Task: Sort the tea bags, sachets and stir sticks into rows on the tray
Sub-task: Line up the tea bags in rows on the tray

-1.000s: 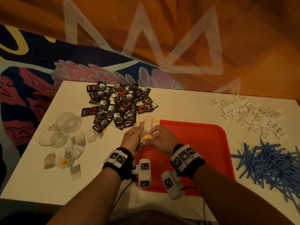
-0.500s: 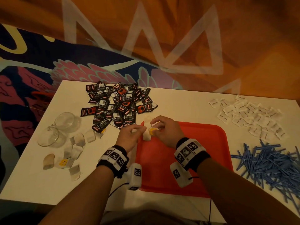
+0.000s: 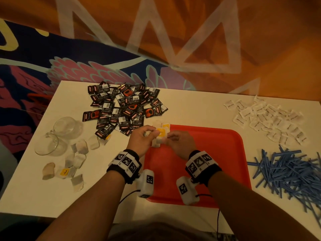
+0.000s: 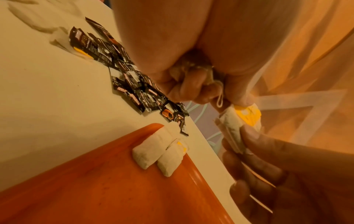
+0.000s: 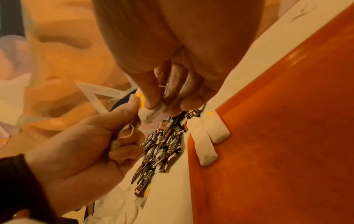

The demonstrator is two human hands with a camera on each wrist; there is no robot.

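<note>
White counter (image 3: 191,108); left hand (image 3: 141,136), right hand (image 3: 180,141) both pinch one tea bag (image 3: 159,138); next: lay it beside the two placed bags (image 4: 161,151) just ahead on tray (image 3: 217,153).

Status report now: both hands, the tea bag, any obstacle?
Left hand and right hand both pinch one white yellow-tagged tea bag over red plastic tray. Two white tea bags already placed. Nothing blocking.

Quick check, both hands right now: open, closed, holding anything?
Left hand: fingers curled, pinching the yellow-tagged tea bag at its top end.
Right hand: fingers pinch the same tea bag at its lower end, above the red tray.
</note>
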